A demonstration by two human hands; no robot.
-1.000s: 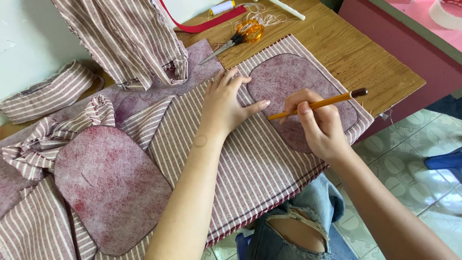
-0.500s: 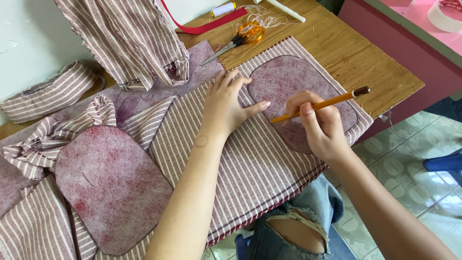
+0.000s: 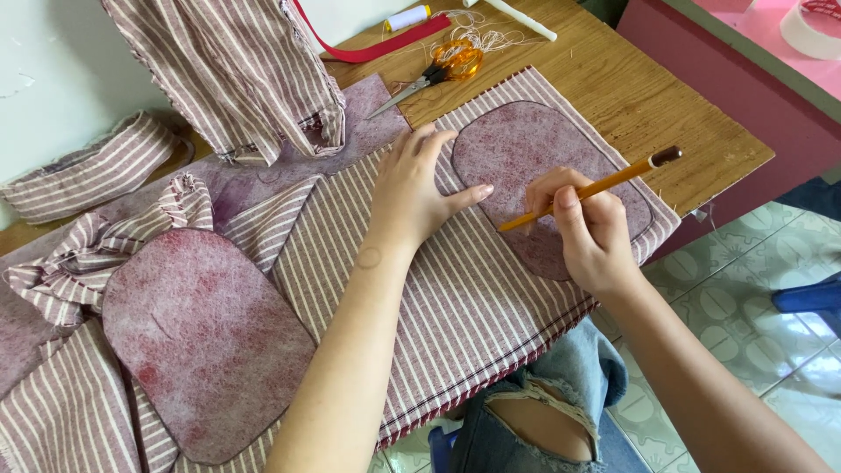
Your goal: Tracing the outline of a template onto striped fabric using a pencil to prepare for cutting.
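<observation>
While the left hand [image 3: 420, 197] lies flat with its fingers spread on the striped fabric [image 3: 455, 298], its thumb reaches onto the edge of the rounded maroon felt piece [image 3: 526, 149], which looks meant to keep that piece from sliding on the cloth. It grips nothing; it only presses down. The right hand [image 3: 587, 232] is closed around a yellow pencil [image 3: 596, 187], whose tip touches the felt piece's left edge, just beside the thumb, as if to follow the outline onto the stripes. The felt piece sits on the far right part of the fabric, near the corner of the wooden table [image 3: 648, 96]. A second felt piece [image 3: 206, 342] of the same shape lies well apart to the left, on more striped cloth. Orange-handled scissors [image 3: 442, 66] rest beyond the fabric's far edge, near a tangle of thread, a red ribbon [image 3: 377, 44] and a spool.
</observation>
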